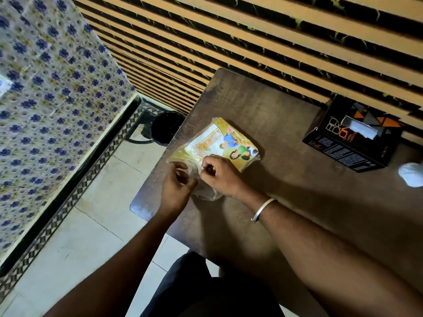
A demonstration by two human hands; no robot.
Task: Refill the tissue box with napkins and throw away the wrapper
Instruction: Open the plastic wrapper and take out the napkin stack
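Note:
A yellow printed plastic pack of napkins (225, 143) lies on the brown table (286, 179) near its left edge. My left hand (177, 185) and my right hand (217, 176) both pinch the clear loose end of the wrapper (207, 194) at the pack's near side. A black tissue box (357, 133) with orange triangles stands at the table's far right against the wall, a white napkin sticking out of its top slot.
A black waste bin (166, 128) stands on the tiled floor just left of the table. A crumpled white tissue (412, 173) lies at the right edge. A slatted wall runs behind the table; a patterned wall is on the left.

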